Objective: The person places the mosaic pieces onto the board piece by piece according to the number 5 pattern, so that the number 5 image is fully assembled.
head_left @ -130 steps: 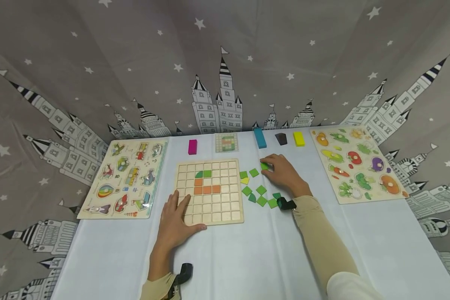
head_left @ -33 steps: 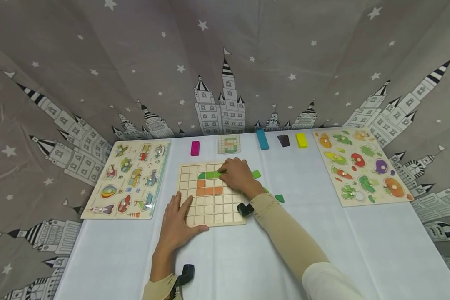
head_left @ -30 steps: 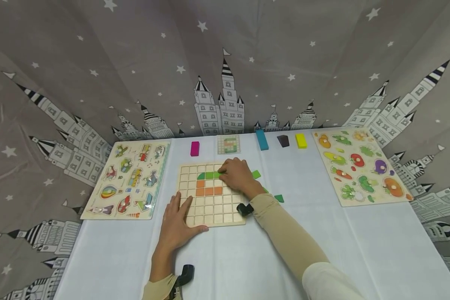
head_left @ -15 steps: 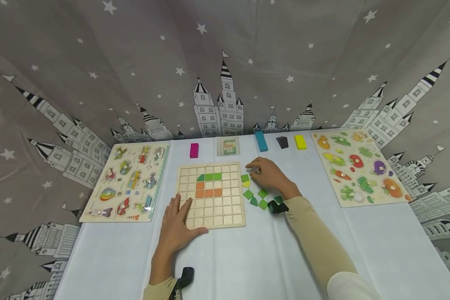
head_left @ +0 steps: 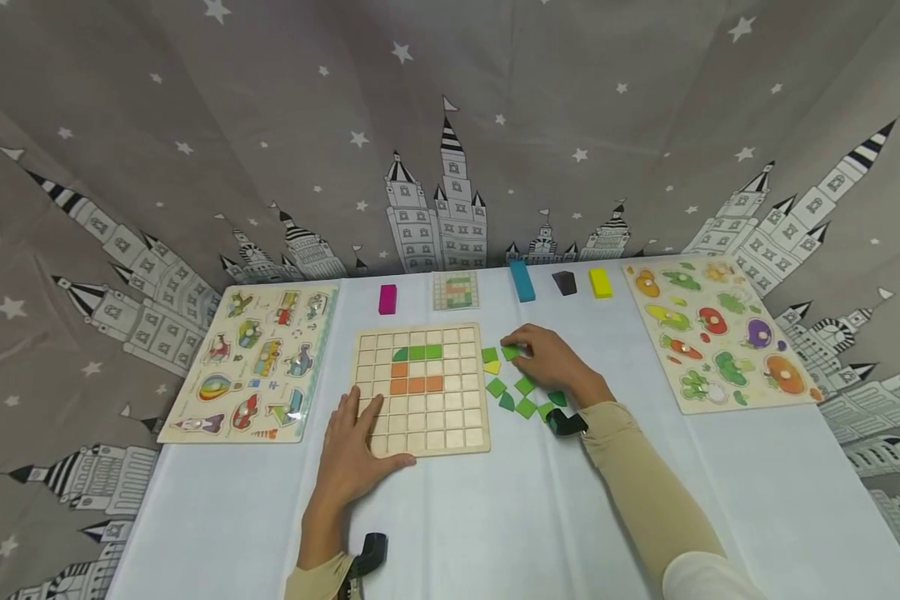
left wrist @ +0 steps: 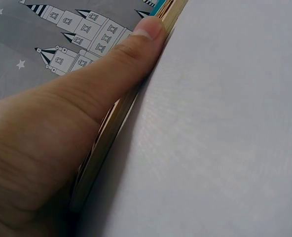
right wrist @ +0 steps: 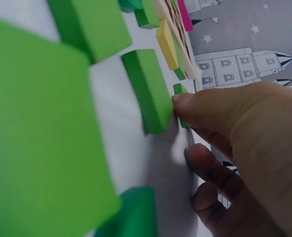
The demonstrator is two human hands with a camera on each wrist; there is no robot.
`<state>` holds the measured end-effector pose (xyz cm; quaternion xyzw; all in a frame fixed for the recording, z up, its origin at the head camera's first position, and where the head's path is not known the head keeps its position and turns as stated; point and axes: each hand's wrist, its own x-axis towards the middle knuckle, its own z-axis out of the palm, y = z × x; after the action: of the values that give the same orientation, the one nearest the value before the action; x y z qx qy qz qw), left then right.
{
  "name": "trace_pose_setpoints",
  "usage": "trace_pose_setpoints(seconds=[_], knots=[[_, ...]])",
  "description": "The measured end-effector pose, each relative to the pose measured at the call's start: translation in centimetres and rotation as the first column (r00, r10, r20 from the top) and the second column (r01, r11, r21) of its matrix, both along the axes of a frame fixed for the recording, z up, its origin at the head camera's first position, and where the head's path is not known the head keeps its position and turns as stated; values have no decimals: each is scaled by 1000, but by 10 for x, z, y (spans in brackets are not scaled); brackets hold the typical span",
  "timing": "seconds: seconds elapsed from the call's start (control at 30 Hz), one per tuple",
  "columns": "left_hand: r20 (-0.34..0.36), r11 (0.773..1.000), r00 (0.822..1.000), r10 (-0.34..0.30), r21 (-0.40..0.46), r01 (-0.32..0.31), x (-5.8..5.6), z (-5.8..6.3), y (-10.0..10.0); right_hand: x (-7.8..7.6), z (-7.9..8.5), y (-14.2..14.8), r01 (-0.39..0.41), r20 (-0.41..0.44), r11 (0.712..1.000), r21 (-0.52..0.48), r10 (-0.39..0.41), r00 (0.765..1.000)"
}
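Note:
My left hand rests with spread fingers on the lower left corner of a wooden grid board. In the left wrist view its thumb lies along the board's edge. On the board sit a dark green quarter-round tile, two green square tiles and several orange squares. Right of the board, my right hand pinches a loose green square tile between thumb and finger; in the right wrist view the thumb partly covers that green tile. Several green tiles lie around it.
A small pattern card lies behind the board. Pink, blue, dark and yellow blocks line the back. A vehicle puzzle stands left, a vegetable puzzle right. A castle-print curtain hangs behind.
A second green square now sits in the board's upper tile row. My right hand has let go of it, gone right to the loose tiles and taken another green square. The left hand stays put.

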<state>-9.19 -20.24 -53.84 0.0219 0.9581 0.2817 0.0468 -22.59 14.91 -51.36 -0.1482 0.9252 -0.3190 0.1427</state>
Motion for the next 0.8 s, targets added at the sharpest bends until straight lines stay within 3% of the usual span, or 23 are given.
trace_pose_setpoints(seconds=[0.33, 0.8], knots=[[28, 1000, 1000, 0, 0, 0, 0, 2, 0, 3, -7, 4, 51, -72, 998, 27, -49, 996], [25, 1000, 1000, -4, -4, 4, -1, 1, 0, 4, 1, 1, 27, -65, 995, 101, -20, 998]])
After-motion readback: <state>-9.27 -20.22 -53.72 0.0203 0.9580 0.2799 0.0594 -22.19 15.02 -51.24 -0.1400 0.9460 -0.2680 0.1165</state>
